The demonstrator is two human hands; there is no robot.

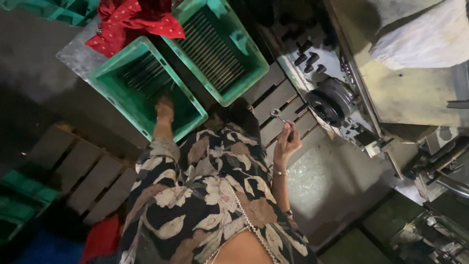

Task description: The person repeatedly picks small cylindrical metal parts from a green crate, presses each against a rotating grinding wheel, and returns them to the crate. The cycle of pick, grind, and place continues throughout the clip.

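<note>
Green plastic walls close in the left hand (164,108), which reaches down into the nearer crate (110,80); its grip on whatever lies there cannot be told, since the fingers are turned away and in shadow. Thin metal rods (141,72) lie along that crate's floor, just beyond the hand. A second green crate (246,63), also lined with rods, stands edge to edge with the first on its far side, so little gap remains between the two rims. Red spotted cloth (132,22) is heaped over the far corners of both crates.

The right hand (287,142) is raised apart from the crates, its grip closed around a small metal spanner (279,116) whose ring end pokes up above the fingers. Behind it run the slats of a wooden pallet (278,100), and just to the right sits a grey machine (337,83) with a round dark chuck (332,102) and black knobs (308,56), crowding that side. A pale bundle of cloth (425,39) lies on top of the machine's casing.

The person's flower-printed garment (205,195) fills the lower middle. Bare floor (332,186) shows below the right hand, between body and machine. More pallet slats (83,171) and further green crates (19,195) lie at the left.
</note>
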